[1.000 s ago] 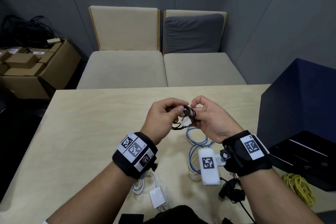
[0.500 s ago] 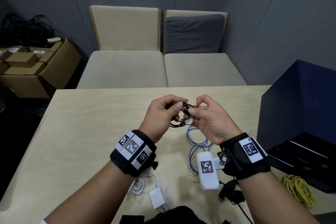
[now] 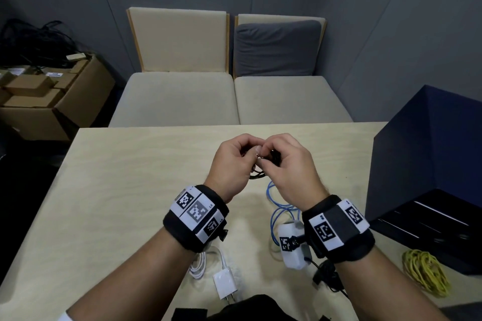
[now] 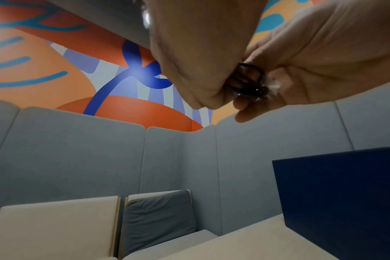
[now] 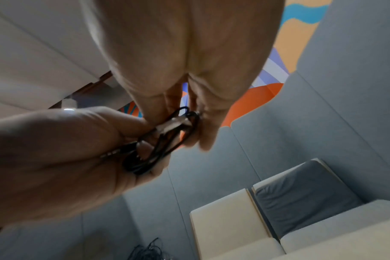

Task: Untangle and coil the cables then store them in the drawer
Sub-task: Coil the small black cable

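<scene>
1. The table (image 3: 109, 190) stretched widest before me, its far edge running along two beige seats (image 3: 177, 99); bare wood lay open to my left and ahead of my hands.
2. The dark blue drawer unit (image 3: 430, 154) stood on the table's right side, its near front showing a dark opening (image 3: 427, 219); it was near my right wrist but apart from it.
3. My left hand (image 3: 229, 164) and my right hand (image 3: 289, 167) met above the middle of the table, knuckles up and fingertips touching each other.
4. Both hands had fingers curled round the small black cable coil (image 5: 160, 142): my left gripped its lower loops, my right pinched its upper end with fingers and thumb.
5. In the right wrist view the coil's long axis ran on a slant, from low in my left palm up toward my right fingertips; a pale connector or tie (image 5: 174, 124) crossed its upper part, and I could not tell which it was.
6. From the head view only a few black loops (image 3: 257, 176) showed, hanging below my hands and off the table.
7. On the table near me lay a yellow cable bundle (image 3: 422, 271) by the unit's near corner, a blue cable (image 3: 279, 214) under my right wrist, a white charger with cable (image 3: 224, 284), and a small black cable (image 3: 326, 276).
</scene>
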Demonstrator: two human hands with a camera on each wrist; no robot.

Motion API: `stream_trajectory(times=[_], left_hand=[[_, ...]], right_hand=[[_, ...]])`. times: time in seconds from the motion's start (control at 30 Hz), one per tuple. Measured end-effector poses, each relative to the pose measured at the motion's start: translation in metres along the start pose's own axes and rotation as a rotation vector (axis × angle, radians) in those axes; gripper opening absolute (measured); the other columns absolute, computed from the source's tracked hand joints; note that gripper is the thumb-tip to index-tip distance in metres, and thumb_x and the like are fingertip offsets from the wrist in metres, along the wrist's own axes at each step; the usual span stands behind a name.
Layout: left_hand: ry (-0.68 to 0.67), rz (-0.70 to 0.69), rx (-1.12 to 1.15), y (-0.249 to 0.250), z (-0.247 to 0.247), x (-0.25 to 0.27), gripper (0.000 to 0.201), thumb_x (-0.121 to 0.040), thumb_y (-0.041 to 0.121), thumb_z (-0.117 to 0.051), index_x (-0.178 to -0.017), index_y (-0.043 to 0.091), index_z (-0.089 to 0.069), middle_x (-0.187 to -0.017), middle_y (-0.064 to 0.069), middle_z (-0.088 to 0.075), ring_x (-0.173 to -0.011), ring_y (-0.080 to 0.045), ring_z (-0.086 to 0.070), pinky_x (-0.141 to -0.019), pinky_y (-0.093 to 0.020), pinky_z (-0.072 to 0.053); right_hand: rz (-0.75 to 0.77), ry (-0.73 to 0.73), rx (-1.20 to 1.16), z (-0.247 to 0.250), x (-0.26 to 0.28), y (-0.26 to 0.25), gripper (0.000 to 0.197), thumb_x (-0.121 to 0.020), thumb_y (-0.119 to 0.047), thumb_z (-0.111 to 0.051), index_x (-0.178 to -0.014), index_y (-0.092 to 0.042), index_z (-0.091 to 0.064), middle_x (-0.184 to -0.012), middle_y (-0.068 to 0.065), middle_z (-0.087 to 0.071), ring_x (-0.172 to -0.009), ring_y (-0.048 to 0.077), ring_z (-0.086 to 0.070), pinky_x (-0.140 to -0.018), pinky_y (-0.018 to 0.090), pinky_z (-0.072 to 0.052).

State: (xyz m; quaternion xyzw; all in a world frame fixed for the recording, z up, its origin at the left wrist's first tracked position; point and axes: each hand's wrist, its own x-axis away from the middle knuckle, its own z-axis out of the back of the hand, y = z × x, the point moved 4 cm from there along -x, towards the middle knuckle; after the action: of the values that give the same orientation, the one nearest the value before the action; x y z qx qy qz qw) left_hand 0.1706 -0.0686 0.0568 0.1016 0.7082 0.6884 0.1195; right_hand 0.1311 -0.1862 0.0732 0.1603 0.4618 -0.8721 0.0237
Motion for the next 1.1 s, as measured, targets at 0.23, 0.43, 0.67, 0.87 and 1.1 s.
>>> stream_trajectory(times=[0.23,0.43,0.67,0.87,1.1], left_hand=[[0.031,-0.025,-0.089,-0.005,0.008,-0.002,0.027,-0.093,0.000,-0.054,-0.088,0.023,-0.067,-0.080,0.001,-0.067,-0.062,-0.003,-0.054,-0.062,-0.021,-0.043],[-0.027,-0.053,-0.078,0.002,0.003,0.000,0.031,-0.092,-0.003,-0.053,-0.090,0.026,-0.064,-0.082,-0.001,-0.065,-0.053,-0.009,-0.052,-0.060,-0.021,-0.046],[-0.034,0.042,0.231,-0.003,-0.002,0.003,0.035,-0.092,-0.015,-0.042,-0.096,0.014,-0.062,-0.090,0.002,-0.064,-0.084,-0.010,-0.063,-0.079,-0.030,-0.055],[-0.011,0.133,0.464,-0.001,-0.003,0.001,0.028,-0.095,-0.007,-0.042,-0.100,0.012,-0.062,-0.087,-0.004,-0.065,-0.085,-0.019,-0.066,-0.088,-0.043,-0.053],[0.031,0.129,0.465,-0.002,0.001,0.001,0.025,-0.094,-0.007,-0.046,-0.105,0.010,-0.061,-0.082,-0.002,-0.059,-0.080,-0.020,-0.065,-0.075,-0.035,-0.058]], right_hand=[[-0.069,0.137,-0.185,0.017,-0.002,0.003,0.008,-0.079,-0.020,-0.062,-0.079,-0.028,-0.058,-0.090,-0.014,-0.056,-0.088,0.013,-0.057,-0.080,0.028,-0.046],[-0.326,0.296,-0.912,0.034,-0.004,0.025,0.021,-0.094,0.006,-0.047,-0.080,-0.009,-0.049,-0.076,0.005,-0.056,-0.058,0.011,-0.053,-0.069,0.026,-0.049],[-0.476,0.220,-1.130,0.030,-0.002,0.033,0.021,-0.096,0.004,-0.043,-0.082,-0.011,-0.049,-0.074,0.005,-0.060,-0.063,0.015,-0.057,-0.066,0.029,-0.056],[-0.519,0.058,-0.994,0.010,0.002,0.031,0.021,-0.096,0.006,-0.041,-0.086,-0.008,-0.053,-0.078,0.006,-0.056,-0.064,0.016,-0.058,-0.065,0.027,-0.056],[-0.428,-0.098,-0.713,0.010,0.007,0.021,0.017,-0.095,0.000,-0.048,-0.087,-0.008,-0.060,-0.078,-0.002,-0.061,-0.067,0.017,-0.058,-0.066,0.030,-0.050]])
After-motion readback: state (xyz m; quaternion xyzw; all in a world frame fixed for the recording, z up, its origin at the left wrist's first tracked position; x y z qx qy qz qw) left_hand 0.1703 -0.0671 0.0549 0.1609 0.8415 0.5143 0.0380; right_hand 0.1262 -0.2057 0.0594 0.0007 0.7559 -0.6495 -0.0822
